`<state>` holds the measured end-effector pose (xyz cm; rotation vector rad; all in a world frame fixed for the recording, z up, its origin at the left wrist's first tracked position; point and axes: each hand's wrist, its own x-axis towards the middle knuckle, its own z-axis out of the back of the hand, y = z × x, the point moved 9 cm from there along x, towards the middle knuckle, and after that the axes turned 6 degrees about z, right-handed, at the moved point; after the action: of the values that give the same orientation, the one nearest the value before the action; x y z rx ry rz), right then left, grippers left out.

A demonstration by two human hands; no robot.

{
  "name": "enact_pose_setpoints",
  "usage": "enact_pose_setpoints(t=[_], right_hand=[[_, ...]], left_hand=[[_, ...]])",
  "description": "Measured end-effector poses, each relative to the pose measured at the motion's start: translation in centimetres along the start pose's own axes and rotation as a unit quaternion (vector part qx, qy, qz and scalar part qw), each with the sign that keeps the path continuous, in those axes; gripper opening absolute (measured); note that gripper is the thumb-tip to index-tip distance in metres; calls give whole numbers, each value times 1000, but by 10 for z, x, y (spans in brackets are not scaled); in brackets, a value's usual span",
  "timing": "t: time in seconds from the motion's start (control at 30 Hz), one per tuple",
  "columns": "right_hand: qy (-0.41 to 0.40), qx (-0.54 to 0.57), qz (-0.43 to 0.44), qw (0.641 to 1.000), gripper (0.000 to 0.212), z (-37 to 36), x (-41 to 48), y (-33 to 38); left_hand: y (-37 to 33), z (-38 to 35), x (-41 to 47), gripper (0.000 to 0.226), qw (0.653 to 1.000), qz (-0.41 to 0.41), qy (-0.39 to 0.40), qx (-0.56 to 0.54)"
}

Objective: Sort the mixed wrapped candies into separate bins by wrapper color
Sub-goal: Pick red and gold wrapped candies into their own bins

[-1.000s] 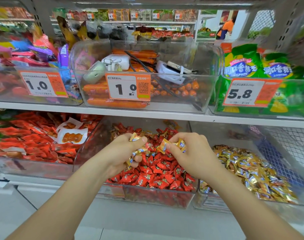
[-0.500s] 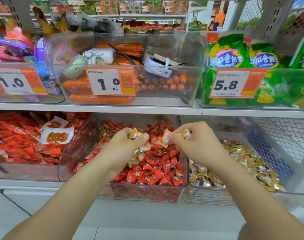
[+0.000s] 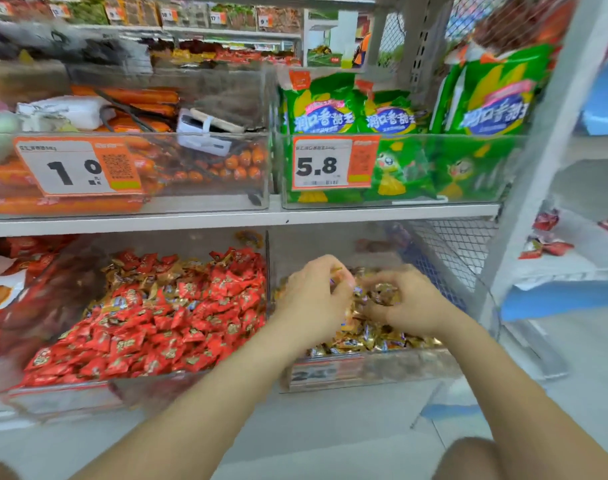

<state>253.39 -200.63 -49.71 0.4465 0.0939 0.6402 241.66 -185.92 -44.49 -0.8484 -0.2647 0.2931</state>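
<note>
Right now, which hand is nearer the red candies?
Left. The left hand is just right of the red candies, over the gold candies; the right hand is farther right.

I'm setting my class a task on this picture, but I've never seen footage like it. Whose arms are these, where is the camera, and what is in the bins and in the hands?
No machine here: these are one person's bare arms, filmed by a wide-angle camera worn on their head, looking forward and down, so you see what they see. They face shop shelves. On the lower shelf, a clear bin of red candies, with some gold ones mixed in, stands left of a second bin of gold candies. Both hands are over the second bin. The left hand and right hand have curled fingers, and each grip seems to hold gold-wrapped candy, though motion blur hides detail. Above sit orange sausages and green snack bags.
</note>
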Motion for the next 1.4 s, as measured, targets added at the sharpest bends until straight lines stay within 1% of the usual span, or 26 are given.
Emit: enact_pose_setpoints(t=[0.03,0.07,0.1,0.13,0.17,0.23,0.27,0.3,0.33,0.4,0.47,0.5,0.53,0.57,0.63,0.73,0.77,0.87,0.93,1.0,1.1,1.13,1.23,1.3,1.33,1.4], right_hand=[[4,-10,-13,1000,60,-5,1,-15],[11,-20,-22,999,72,-10,2,-26],[14,-22,-33,999,81,-10,-1,-29],[8,-8,-35,999,82,-5,-6,-25],[-4,16,-36,999,75,1,-8,-25],[-37,60,-32,997,45,15,-10,-23],[-58,80,-27,995,30,22,-10,-20],[-77,101,-23,992,21,26,-10,-16],[-88,114,-13,990,17,30,-11,-7],[-92,115,17,989,17,30,-11,17],[-87,126,51,987,16,27,-12,49],[-81,137,74,984,15,24,-13,68],[-74,142,97,982,15,21,-15,89],[-70,145,121,980,15,18,-17,111],[-69,142,166,973,17,10,-21,154],[-54,142,226,962,24,-12,-20,214],[-46,137,243,959,26,-22,-16,230],[-24,86,274,958,32,-54,4,269],[-6,33,267,963,32,-77,27,284],[20,-13,244,969,29,-98,52,295],[87,-40,194,976,23,-128,88,305],[107,-49,186,976,28,-137,98,309],[150,-34,191,969,58,-155,117,323],[183,-23,178,967,60,-164,123,327],[202,-24,170,964,60,-169,126,328],[238,-29,155,958,66,-176,130,329]], left_hand=[[1,-15,10,7,999,-7,-8,33],[6,-34,20,15,997,0,5,72],[16,-53,28,29,991,19,39,126],[29,-70,35,42,979,41,81,180],[39,-83,38,52,967,55,123,218],[54,-101,42,66,949,64,191,242],[57,-103,43,68,947,61,200,246],[55,-99,43,66,946,49,190,257],[48,-90,41,61,948,23,161,274],[23,-59,29,44,950,-64,71,296],[0,-16,-1,25,944,-159,-24,288],[-5,7,-17,18,939,-189,-59,280],[-4,30,-31,14,938,-197,-86,274],[5,54,-39,13,943,-177,-102,264],[42,98,-43,15,959,-86,-117,244],[112,153,-35,9,962,37,-124,241],[132,168,-32,13,961,65,-117,241],[185,202,-25,29,942,141,-69,296],[219,218,-24,31,917,213,-37,336],[245,225,-26,31,906,278,-1,319],[258,221,-19,40,920,325,21,219],[260,219,-15,40,925,339,16,172],[271,217,0,34,929,365,-21,52],[273,213,9,28,929,368,-28,15],[273,208,13,31,928,372,-16,2],[275,200,17,56,923,384,-14,-23]])
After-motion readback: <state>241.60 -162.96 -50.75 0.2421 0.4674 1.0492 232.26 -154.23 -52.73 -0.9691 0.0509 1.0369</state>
